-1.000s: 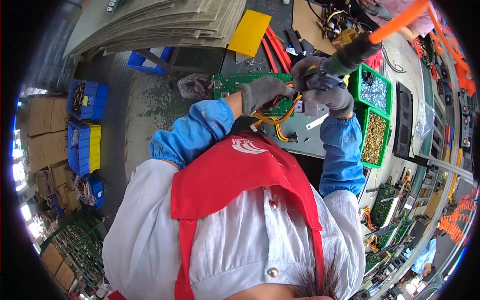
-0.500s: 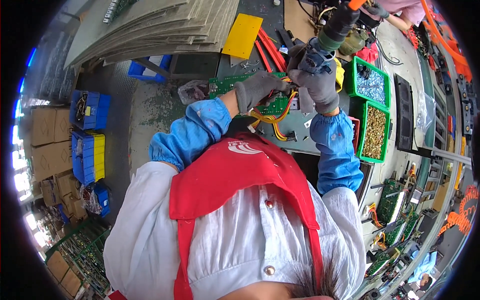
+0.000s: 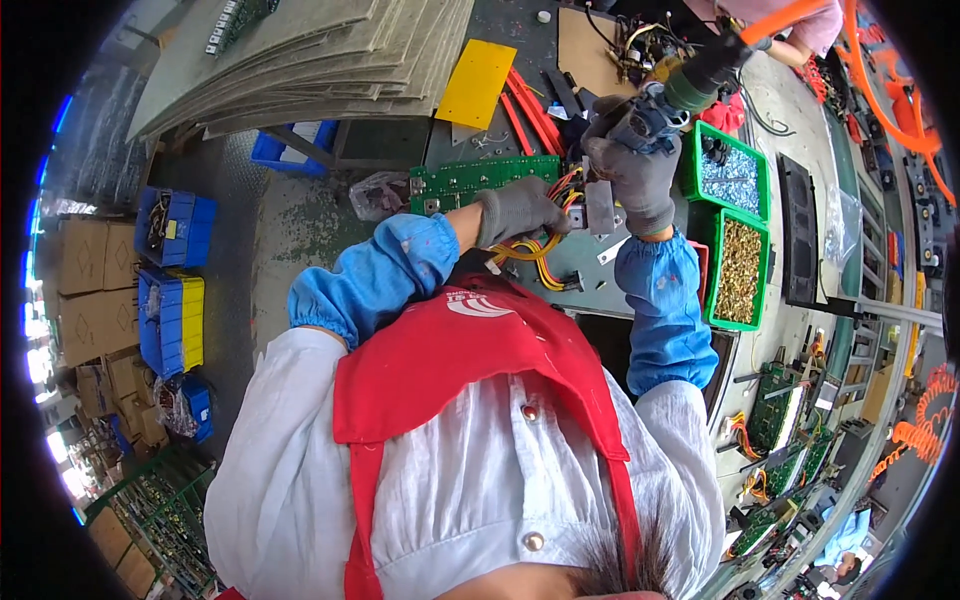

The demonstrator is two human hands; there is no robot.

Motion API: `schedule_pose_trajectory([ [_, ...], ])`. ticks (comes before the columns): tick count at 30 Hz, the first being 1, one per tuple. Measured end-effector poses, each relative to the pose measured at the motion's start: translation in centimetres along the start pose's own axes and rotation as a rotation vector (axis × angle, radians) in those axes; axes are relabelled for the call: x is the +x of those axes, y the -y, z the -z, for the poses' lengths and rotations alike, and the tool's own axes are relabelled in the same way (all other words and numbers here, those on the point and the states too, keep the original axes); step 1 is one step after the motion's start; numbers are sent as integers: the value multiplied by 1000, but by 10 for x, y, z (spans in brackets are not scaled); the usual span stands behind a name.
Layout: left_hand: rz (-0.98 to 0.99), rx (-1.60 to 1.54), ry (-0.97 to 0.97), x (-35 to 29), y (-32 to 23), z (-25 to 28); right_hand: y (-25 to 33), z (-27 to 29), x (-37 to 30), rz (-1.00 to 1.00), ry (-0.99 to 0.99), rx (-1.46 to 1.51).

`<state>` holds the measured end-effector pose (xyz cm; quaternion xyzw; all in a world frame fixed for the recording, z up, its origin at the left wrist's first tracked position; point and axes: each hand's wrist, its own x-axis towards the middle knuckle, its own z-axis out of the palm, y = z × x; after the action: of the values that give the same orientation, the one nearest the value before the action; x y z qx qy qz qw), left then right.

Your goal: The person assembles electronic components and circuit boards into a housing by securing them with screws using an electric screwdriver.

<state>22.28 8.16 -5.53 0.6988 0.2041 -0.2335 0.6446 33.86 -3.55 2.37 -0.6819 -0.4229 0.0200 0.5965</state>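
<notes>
My right hand (image 3: 637, 175), in a grey work glove, is closed round a pneumatic screwdriver (image 3: 692, 88) with a dark green body, tilted to the far right. A grey metal plate (image 3: 600, 207) hangs beside that hand's inner side. My left hand (image 3: 525, 208), gloved too, lies over the near edge of a green circuit board (image 3: 475, 182). Its fingers are bent together at a small metal part next to the board; what they pinch is hidden. Yellow, orange and red wires (image 3: 545, 260) run out from under it toward my apron, ending in black connectors.
Right of my hands, one green bin (image 3: 738, 270) holds brass-coloured parts and another (image 3: 735, 180) silvery ones. Red strips (image 3: 533, 110) and a yellow sheet (image 3: 476, 85) lie beyond the board. Stacked grey sheets (image 3: 310, 70) stand far left. A co-worker's arm (image 3: 790, 48) shows far right.
The screwdriver and my right hand have swung a little to the right, away from the board. My left hand has come slightly nearer to me, and more of the board shows.
</notes>
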Motion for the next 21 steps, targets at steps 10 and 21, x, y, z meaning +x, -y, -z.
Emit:
schedule_pose_trajectory([
  [10,-82,-18,-35,3,8,9,-6,21,5,-176,-212,517],
  [21,-12,-299,-168,-5,-10,8,-12,8,-2,-177,-236,447],
])
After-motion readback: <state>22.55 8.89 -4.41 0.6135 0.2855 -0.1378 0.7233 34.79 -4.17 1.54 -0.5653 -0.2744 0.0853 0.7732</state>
